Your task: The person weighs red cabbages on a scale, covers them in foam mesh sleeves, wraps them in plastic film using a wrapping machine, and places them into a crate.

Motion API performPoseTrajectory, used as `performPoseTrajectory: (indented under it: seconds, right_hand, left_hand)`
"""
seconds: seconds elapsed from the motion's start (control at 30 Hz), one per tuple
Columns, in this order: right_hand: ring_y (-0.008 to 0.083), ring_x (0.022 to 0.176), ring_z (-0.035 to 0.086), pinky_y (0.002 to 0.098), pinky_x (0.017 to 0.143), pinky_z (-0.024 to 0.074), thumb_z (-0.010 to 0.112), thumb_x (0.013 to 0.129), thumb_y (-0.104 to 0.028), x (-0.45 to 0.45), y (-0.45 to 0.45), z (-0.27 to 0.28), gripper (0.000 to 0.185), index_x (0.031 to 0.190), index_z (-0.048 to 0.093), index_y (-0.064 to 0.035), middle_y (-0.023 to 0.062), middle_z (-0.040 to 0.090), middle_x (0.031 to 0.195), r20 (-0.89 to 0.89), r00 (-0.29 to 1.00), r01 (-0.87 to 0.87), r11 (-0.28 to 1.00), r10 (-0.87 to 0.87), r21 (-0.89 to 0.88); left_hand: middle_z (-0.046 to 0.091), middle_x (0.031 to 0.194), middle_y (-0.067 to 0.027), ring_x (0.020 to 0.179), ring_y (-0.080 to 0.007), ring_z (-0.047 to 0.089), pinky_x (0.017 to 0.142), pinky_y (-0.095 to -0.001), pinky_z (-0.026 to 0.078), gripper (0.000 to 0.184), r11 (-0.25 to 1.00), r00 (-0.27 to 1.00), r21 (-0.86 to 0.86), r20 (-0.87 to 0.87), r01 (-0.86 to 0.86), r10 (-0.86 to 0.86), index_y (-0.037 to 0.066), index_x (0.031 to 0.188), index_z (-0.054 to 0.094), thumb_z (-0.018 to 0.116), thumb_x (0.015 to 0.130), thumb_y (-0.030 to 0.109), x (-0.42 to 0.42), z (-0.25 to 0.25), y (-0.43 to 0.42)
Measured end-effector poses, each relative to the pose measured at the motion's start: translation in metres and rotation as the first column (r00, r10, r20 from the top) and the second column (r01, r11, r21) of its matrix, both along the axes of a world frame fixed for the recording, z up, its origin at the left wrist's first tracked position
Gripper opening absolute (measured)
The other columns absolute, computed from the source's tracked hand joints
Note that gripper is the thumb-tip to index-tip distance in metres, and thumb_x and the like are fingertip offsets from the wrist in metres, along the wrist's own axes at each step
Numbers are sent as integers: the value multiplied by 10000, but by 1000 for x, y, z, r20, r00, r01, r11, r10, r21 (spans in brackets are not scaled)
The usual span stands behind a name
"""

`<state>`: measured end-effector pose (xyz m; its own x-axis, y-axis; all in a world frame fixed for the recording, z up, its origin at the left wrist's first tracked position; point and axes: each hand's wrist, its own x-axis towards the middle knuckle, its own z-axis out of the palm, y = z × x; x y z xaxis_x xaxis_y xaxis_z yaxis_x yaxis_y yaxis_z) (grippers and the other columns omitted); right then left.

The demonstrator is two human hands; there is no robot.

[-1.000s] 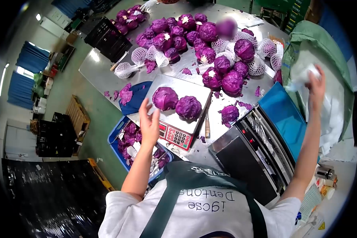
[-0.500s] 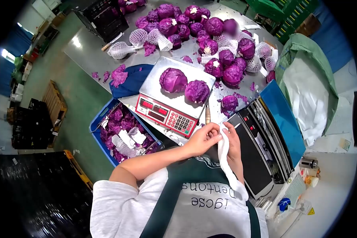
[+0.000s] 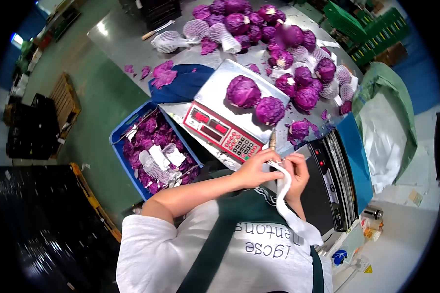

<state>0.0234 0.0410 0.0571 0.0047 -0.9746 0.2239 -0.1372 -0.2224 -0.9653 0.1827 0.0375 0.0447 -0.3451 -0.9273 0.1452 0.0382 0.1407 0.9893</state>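
Left hand (image 3: 256,169), fingers bent, pinches the upper end of a limp, soft-looking white strip (image 3: 282,194), which droops in a loose curve over the green apron (image 3: 249,205); right hand (image 3: 297,179), fingers curled, grasps that same end. Rightward: a boxy, flat black machine (image 3: 316,198), then a crumpled green sack (image 3: 401,95).

The floor (image 3: 110,107) is green, under a wood pallet (image 3: 66,107). Light shines on the grey counter (image 3: 127,46). One wall (image 3: 401,239) is white.

Wooden pallet (image 3: 67,102) on green floor (image 3: 98,122), blue cloth (image 3: 188,80) on metal table (image 3: 129,49), green crates (image 3: 382,39) beyond it.
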Motion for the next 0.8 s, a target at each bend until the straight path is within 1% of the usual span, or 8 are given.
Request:
performPoseTrajectory:
  seconds: [0.27, 0.37, 0.43, 0.5, 0.67, 0.7, 0.73, 0.8]
  right_hand:
    - [103, 803, 537, 233, 689, 441, 445, 988, -167, -15, -27, 26, 173, 1067, 500, -23, 30, 540, 851, 386, 891, 82, 921, -239, 382]
    - [174, 836, 607, 242, 669, 492, 446, 968, -414, -1, -12, 35, 462, 1207, 489, -20, 59, 589, 911, 636, 757, -418, 640, -148, 645]
    - [219, 889, 603, 276, 623, 503, 511, 909, -493, -23, 0, -6, 579, 1252, 470, -28, 118, 594, 1019, 959, 259, -888, 361, -115, 284]
    - [256, 945, 610, 362, 736, 526, 661, 820, -402, -15, -5, 16, 620, 1275, 450, -38, 121, 600, 1086, 407, 888, -460, 431, 215, 776]
    - [247, 1001, 604, 404, 876, 490, 676, 824, -219, -57, -41, -5, 457, 1203, 521, -16, 124, 598, 1120, 571, 804, -456, 787, 165, 415]
    - [254, 994, 603, 406, 870, 490, 633, 859, -239, -67, -48, -3, 409, 1197, 535, -31, 124, 598, 1119, 550, 835, -339, 779, -7, 527]
    - [261, 986, 603, 409, 864, 491, 589, 894, -259, -78, -50, 0, 369, 1192, 550, -45, 125, 599, 1117, 503, 849, -233, 736, -165, 636]
    - [267, 1039, 581, 401, 896, 477, 524, 928, -298, -90, -64, -5, 377, 1222, 544, -63, 121, 591, 1158, 583, 805, -310, 763, -106, 567]
  left_hand:
    - [582, 1003, -75, 975, -177, 575, 864, -322, 457, 135, 972, 900, 176, -430, 155, -66, 50, 927, 546, 604, 899, 169, -4, -9, -5]
    - [599, 1004, -41, 898, -142, 618, 815, -313, 515, 137, 758, 480, 378, -872, 532, 98, 80, 1058, 496, 452, 984, 187, 2, 4, -18]
    - [615, 955, -46, 848, -150, 625, 775, -325, 523, 129, 764, 275, 317, -943, 562, 189, 81, 1011, 510, 455, 981, 193, 9, 4, -30]
    - [639, 913, -55, 811, -155, 637, 762, -321, 528, 166, 728, 147, 295, -954, 619, 261, 70, 1001, 546, 460, 979, 210, 14, 7, -40]
    - [612, 1173, -96, 1019, -155, 611, 888, -309, 492, 471, 485, 147, 135, -989, 864, 14, 26, 1303, 477, 493, 960, 349, 7, -22, -21]
    - [591, 1215, -58, 1056, -120, 579, 892, -299, 478, 468, 648, 372, 198, -917, 735, -142, 41, 1293, 496, 521, 948, 357, -3, -33, -5]
    - [595, 1205, -44, 1039, -106, 584, 859, -290, 487, 449, 430, 593, 499, -797, 752, -113, 43, 1276, 515, 531, 945, 345, -8, -15, -7]
    - [646, 1081, -17, 895, -81, 630, 730, -270, 524, 406, 399, 497, 409, -856, 821, -145, 41, 1235, 543, 529, 946, 326, -17, -26, -14]
